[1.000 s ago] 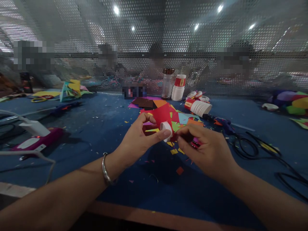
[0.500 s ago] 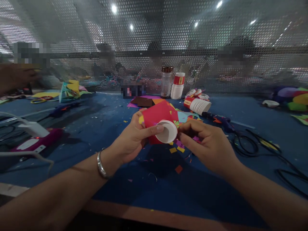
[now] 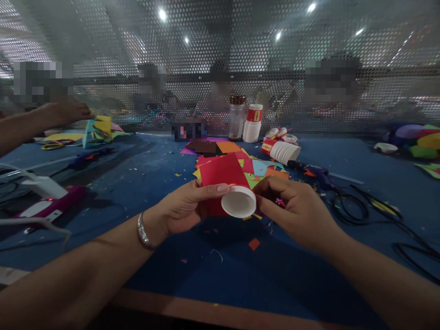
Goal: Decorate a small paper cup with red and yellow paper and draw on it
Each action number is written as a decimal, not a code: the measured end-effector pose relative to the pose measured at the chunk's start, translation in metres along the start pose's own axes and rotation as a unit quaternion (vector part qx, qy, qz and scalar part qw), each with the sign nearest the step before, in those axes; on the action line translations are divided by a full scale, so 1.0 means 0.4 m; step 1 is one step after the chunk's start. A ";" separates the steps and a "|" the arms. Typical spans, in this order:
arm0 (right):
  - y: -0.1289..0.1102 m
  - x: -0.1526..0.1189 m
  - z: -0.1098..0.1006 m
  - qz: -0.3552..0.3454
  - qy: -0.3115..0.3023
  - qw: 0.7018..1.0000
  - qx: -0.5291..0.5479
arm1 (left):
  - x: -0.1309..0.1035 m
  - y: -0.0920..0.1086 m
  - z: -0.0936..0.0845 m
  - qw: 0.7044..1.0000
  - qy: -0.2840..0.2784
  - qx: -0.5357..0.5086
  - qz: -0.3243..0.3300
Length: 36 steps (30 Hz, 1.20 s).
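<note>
Both forearms reach in over the worktop (image 3: 103, 183). Left hand (image 3: 182, 206) grips the red paper (image 3: 220, 172), thumb laid along the cup (image 3: 239, 201) rim. Right hand (image 3: 295, 208) pinches the cup's far side. Cup sits between the hands, held above the worktop, mouth toward camera (more than 0.5 s ago; both have dropped slightly). Behind: paper scraps (image 3: 261, 167), cup stack (image 3: 252, 123).

Cup's (image 3: 238, 201) body hidden behind red paper (image 3: 220, 172) & hands.
</note>
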State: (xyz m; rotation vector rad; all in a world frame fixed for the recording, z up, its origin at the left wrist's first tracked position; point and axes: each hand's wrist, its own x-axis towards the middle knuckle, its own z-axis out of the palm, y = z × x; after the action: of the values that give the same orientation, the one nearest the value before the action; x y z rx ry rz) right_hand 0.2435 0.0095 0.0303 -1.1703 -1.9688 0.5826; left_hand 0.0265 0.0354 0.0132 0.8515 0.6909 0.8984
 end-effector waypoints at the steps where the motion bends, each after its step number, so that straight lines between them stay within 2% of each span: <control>1: 0.002 0.000 -0.001 0.000 -0.002 1.000 -0.003 | -0.001 0.000 0.002 1.000 0.005 -0.001 0.001; 5: 0.012 0.000 -0.004 -0.005 -0.010 1.000 -0.025 | -0.002 -0.001 0.015 0.998 0.069 -0.013 -0.003; 9: 0.019 -0.005 -0.002 -0.017 0.058 0.996 -0.063 | -0.003 -0.008 0.030 0.994 0.101 -0.017 0.036; 12: 0.020 -0.011 0.006 -0.073 0.121 0.983 -0.115 | -0.006 -0.017 0.037 0.989 0.110 -0.028 0.092; 15: 0.018 -0.015 0.018 -0.152 0.140 0.964 -0.170 | -0.009 -0.025 0.042 0.986 0.104 -0.031 0.123; 18: 0.019 -0.015 0.031 -0.192 0.136 0.948 -0.213 | -0.011 -0.034 0.049 0.988 0.092 -0.022 0.122; 21: 0.021 -0.013 0.041 -0.195 0.133 0.943 -0.233 | -0.015 -0.042 0.058 0.989 0.086 -0.038 0.114; 27: 0.023 -0.013 0.053 -0.204 0.134 0.937 -0.251 | -0.024 -0.041 0.074 0.988 0.114 -0.086 0.053; 36: 0.023 -0.019 0.065 -0.214 0.150 0.930 -0.260 | -0.027 -0.040 0.080 0.986 0.130 -0.107 0.021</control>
State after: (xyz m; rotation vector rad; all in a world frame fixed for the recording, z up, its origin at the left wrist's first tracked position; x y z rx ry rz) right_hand 0.2298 0.0071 0.0054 -0.9976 -2.0691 -0.3484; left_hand 0.0532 0.0096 0.0168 0.5636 0.7881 1.1119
